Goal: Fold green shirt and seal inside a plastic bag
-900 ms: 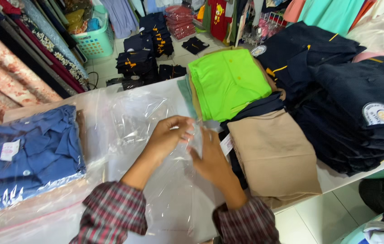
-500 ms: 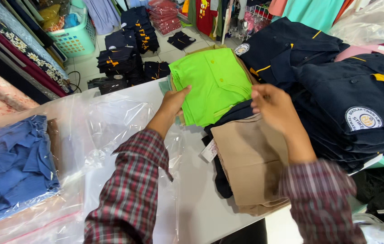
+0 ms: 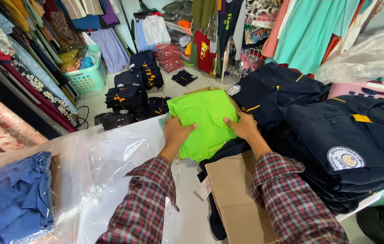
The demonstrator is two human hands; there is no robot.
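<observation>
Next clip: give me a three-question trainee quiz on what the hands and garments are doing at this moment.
1. True or false: both hands grip the folded green garment.
2. What lies directly beneath it: A) a tan folded garment on dark cloth, B) a basket, C) bare floor?
3. Which hand, left hand or right hand, is nearer the navy uniform stack?

Key: 1 true; 2 A; 3 right hand.

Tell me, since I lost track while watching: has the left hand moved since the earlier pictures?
Yes. The left hand has gone from the clear plastic bag across to the green shirt, gripping its left edge opposite the right hand.
</observation>
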